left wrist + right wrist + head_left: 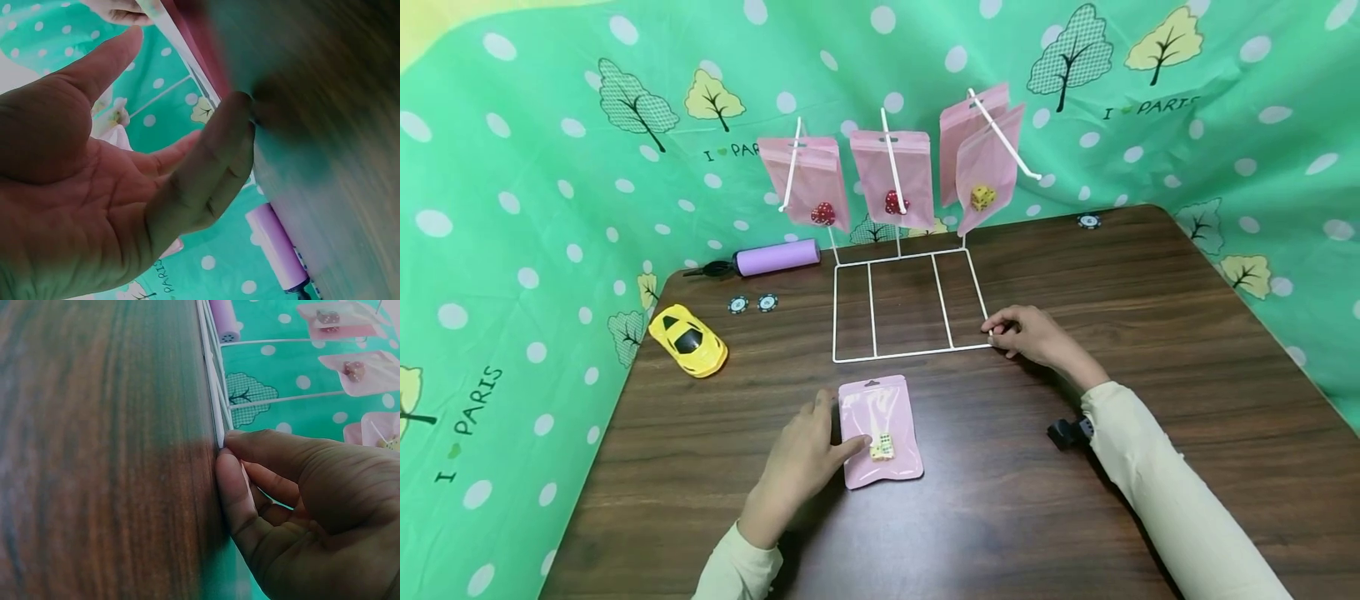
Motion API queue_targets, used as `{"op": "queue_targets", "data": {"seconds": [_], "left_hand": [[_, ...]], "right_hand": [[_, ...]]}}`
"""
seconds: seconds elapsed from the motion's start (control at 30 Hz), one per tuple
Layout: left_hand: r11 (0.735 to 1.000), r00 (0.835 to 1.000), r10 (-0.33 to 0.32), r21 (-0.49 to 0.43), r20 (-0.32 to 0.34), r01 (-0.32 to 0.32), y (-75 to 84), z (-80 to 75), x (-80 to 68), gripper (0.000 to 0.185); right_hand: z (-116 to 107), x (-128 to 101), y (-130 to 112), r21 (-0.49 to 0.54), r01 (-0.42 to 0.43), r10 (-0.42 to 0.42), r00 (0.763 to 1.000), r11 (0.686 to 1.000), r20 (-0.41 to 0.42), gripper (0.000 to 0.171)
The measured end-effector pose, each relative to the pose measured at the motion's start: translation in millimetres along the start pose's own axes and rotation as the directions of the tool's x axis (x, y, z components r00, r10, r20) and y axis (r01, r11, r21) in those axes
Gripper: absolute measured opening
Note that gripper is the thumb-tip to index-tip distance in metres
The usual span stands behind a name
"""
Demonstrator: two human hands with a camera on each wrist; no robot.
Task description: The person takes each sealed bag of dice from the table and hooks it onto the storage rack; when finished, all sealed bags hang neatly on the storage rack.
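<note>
A white wire display rack point(895, 356) stands on the table, its flat base toward me and three hooks rising behind. My right hand point(1028, 335) pinches the front right corner of that base between thumb and fingers, low over the wood in the right wrist view. Nearer to me lies a pink zip pouch point(880, 400) with pale yellow dice point(882, 447) inside. My left hand point(801, 450) is at the pouch's left edge, thumb reaching over it and fingers extended. In the left wrist view the fingertips point(240, 103) are down by the table surface.
Pink pouches with red dice point(822, 214) hang on the left and middle hooks; pouches on the right hook show yellow dice point(982, 197). At the left are a purple hand pump point(778, 257), a yellow toy car point(688, 340) and poker chips point(767, 302). Another chip point(1088, 222) lies far right.
</note>
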State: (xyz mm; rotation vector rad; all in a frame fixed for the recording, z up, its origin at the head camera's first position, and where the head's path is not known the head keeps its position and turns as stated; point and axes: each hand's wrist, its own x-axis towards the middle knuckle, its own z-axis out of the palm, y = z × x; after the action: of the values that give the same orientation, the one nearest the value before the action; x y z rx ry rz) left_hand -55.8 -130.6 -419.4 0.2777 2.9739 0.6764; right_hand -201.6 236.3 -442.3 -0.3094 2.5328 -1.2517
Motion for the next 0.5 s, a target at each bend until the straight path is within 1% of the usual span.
{"op": "queue_targets", "data": {"seconds": [0.13, 0.3, 0.5], "left_hand": [[1.0, 1.0, 0.012, 0.013, -0.014, -0.012, 2.6, 3.8, -0.1, 0.075], [0.999, 0.999, 0.044, 0.008, -0.031, -0.044, 6.5, 4.4, -0.7, 0.07], [0.998, 0.998, 0.064, -0.013, -0.012, -0.064, 8.6, 5.0, -0.3, 0.061]], "right_hand": [[-0.1, 0.2, -0.9, 0.001, 0.0, 0.0, 1.0, 1.0, 0.002, 0.024], [-1.2, -0.7, -3.3, 0.003, 0.0, 0.0, 1.0, 1.0, 0.007, 0.025], [0.1, -0.5, -2.5, 0.001, -0.006, 0.006, 1.0, 1.0, 0.003, 0.024]]}}
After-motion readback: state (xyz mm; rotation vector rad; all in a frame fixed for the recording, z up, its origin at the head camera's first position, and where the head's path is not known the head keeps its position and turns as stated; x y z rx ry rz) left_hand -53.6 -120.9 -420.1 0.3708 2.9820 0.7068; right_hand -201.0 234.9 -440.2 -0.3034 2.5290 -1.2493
